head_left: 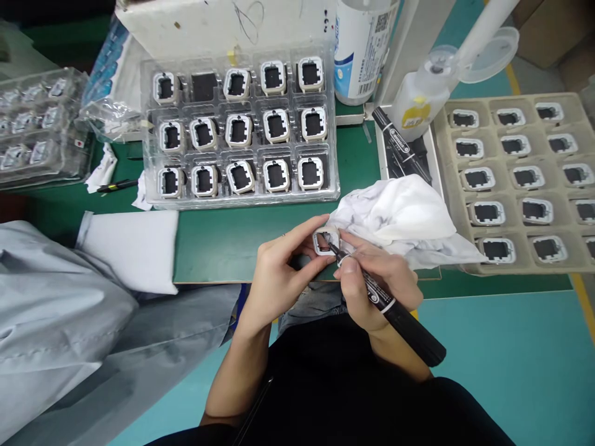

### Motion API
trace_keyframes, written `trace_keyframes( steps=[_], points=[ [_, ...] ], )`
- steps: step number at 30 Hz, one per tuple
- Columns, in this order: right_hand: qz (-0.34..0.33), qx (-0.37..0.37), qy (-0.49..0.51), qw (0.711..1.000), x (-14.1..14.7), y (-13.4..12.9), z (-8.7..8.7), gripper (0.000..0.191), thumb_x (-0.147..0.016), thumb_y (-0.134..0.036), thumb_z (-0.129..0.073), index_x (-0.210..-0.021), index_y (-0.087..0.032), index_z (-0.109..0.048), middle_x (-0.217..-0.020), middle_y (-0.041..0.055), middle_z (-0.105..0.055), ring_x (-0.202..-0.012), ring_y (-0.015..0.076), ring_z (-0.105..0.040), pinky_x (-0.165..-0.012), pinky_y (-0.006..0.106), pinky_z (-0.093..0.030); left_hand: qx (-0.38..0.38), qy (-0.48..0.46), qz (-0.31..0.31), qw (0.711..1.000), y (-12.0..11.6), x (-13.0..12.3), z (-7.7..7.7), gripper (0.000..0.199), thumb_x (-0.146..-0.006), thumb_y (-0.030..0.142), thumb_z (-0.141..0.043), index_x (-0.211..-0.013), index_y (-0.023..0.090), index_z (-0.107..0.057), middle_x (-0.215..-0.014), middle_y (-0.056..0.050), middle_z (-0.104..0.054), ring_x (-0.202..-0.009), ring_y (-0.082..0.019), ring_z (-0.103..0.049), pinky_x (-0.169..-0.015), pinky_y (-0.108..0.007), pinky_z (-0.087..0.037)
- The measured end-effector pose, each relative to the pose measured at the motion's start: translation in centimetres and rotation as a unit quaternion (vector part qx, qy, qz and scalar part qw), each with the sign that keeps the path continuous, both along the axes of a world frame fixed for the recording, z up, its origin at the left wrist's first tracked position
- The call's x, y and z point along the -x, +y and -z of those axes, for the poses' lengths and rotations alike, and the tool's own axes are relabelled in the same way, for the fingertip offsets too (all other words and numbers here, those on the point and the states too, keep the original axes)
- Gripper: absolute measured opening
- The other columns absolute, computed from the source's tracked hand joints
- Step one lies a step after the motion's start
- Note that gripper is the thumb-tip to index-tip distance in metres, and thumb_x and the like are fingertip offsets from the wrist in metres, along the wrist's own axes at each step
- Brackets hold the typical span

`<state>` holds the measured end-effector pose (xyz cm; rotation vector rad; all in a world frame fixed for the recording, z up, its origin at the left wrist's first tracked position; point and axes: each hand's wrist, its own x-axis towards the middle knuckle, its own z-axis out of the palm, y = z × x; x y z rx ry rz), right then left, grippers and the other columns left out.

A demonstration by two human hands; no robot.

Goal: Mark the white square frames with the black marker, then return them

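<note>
Closely paired: black marker point(390, 308), white square frame point(317, 243)

Fingers of the right hand point(379, 279) clamp the marker; those of the left hand point(281, 263) pinch the frame over the bench point(223, 248). Beyond lie white cloth point(395, 210) and a clear blister tray point(331, 167).

Left hand point(281, 263) angles inward, thumb and fingers pinching. Right hand point(379, 279) close beside, curls in a writing grip.
</note>
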<state>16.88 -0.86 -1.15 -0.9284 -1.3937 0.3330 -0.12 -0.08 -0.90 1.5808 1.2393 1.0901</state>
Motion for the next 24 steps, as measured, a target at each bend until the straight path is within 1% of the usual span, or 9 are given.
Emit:
trace_keyframes(
  steps=[4,6,8,10,12,14,17,19,24],
  points=[
    [0.009,0.005,-0.001,1.000,0.18,-0.12,0.12,0.018,-0.102,-0.012,-0.075,-0.110,-0.028,-0.072,-0.076,-0.0054,-0.079,-0.069,0.0218,-0.085,-0.097,0.053,-0.084,-0.015,0.023,-0.021,0.999,-0.14,-0.20,-0.08,0.047,-0.101,0.031,-0.093,-0.148,0.027,-0.086,-0.118,-0.007,-0.089,-0.087,-0.020,-0.080,-0.090,-0.033,-0.071],
    [0.015,0.010,0.001,1.000,0.22,-0.19,0.14,0.018,-0.101,-0.012,-0.076,-0.109,-0.027,-0.072,-0.074,-0.0049,-0.078,-0.076,0.0247,-0.089,-0.094,0.052,-0.084,-0.026,0.033,-0.032,0.999,-0.20,-0.32,-0.10,0.046,-0.102,0.030,-0.092,-0.148,0.028,-0.086,-0.112,-0.005,-0.088,-0.083,-0.019,-0.078,-0.088,-0.032,-0.071],
    [0.020,0.020,0.002,1.000,0.21,-0.29,0.05,0.017,-0.101,-0.012,-0.077,-0.107,-0.027,-0.072,-0.074,-0.0042,-0.079,-0.084,0.0276,-0.092,-0.091,0.049,-0.084,-0.031,0.044,-0.039,0.998,-0.25,-0.41,-0.09,0.051,-0.101,0.030,-0.091,-0.152,0.029,-0.084,-0.102,-0.003,-0.085,-0.078,-0.017,-0.074,-0.084,-0.032,-0.069],
    [0.019,0.041,0.000,0.999,0.17,-0.42,-0.14,0.016,-0.101,-0.013,-0.078,-0.105,-0.027,-0.071,-0.079,-0.0027,-0.083,-0.084,0.0278,-0.093,-0.086,0.045,-0.084,-0.030,0.052,-0.039,0.997,-0.29,-0.46,-0.07,0.056,-0.101,0.030,-0.091,-0.156,0.029,-0.081,-0.094,-0.001,-0.081,-0.074,-0.017,-0.071,-0.081,-0.032,-0.067],
    [0.017,0.064,-0.002,0.998,0.13,-0.55,-0.30,0.016,-0.101,-0.014,-0.079,-0.105,-0.027,-0.071,-0.086,-0.0009,-0.087,-0.081,0.0264,-0.092,-0.081,0.042,-0.084,-0.027,0.055,-0.034,0.998,-0.30,-0.46,-0.05,0.057,-0.102,0.031,-0.090,-0.158,0.029,-0.079,-0.091,-0.001,-0.078,-0.073,-0.017,-0.069,-0.079,-0.032,-0.066],
    [0.019,0.079,-0.003,0.997,0.11,-0.64,-0.36,0.015,-0.102,-0.015,-0.080,-0.104,-0.027,-0.071,-0.092,0.0006,-0.090,-0.081,0.0261,-0.093,-0.080,0.040,-0.083,-0.027,0.057,-0.033,0.997,-0.31,-0.44,-0.01,0.057,-0.102,0.031,-0.089,-0.158,0.029,-0.079,-0.090,-0.001,-0.077,-0.073,-0.017,-0.068,-0.078,-0.032,-0.065],
    [0.024,0.083,-0.002,0.996,0.12,-0.72,-0.22,0.013,-0.102,-0.017,-0.080,-0.103,-0.027,-0.072,-0.093,0.0011,-0.091,-0.087,0.0276,-0.094,-0.079,0.039,-0.083,-0.029,0.059,-0.033,0.997,-0.35,-0.41,0.08,0.057,-0.102,0.029,-0.089,-0.158,0.028,-0.079,-0.089,0.000,-0.077,-0.073,-0.017,-0.069,-0.078,-0.032,-0.064],
    [0.025,0.088,-0.006,0.996,0.11,-0.74,-0.11,0.012,-0.103,-0.018,-0.080,-0.102,-0.027,-0.072,-0.094,0.0013,-0.091,-0.085,0.0272,-0.093,-0.078,0.039,-0.083,-0.028,0.061,-0.034,0.997,-0.37,-0.38,0.13,0.057,-0.102,0.030,-0.089,-0.158,0.029,-0.079,-0.089,0.000,-0.077,-0.073,-0.017,-0.069,-0.078,-0.033,-0.064],
    [0.020,0.078,0.001,0.997,-0.02,-0.72,-0.18,0.013,-0.103,-0.017,-0.081,-0.105,-0.027,-0.072,-0.096,0.0009,-0.092,-0.071,0.0236,-0.089,-0.074,0.039,-0.082,-0.024,0.068,-0.029,0.997,-0.32,-0.25,-0.01,0.058,-0.101,0.034,-0.093,-0.157,0.029,-0.079,-0.089,0.000,-0.078,-0.072,-0.017,-0.069,-0.077,-0.032,-0.064]
  ],
)
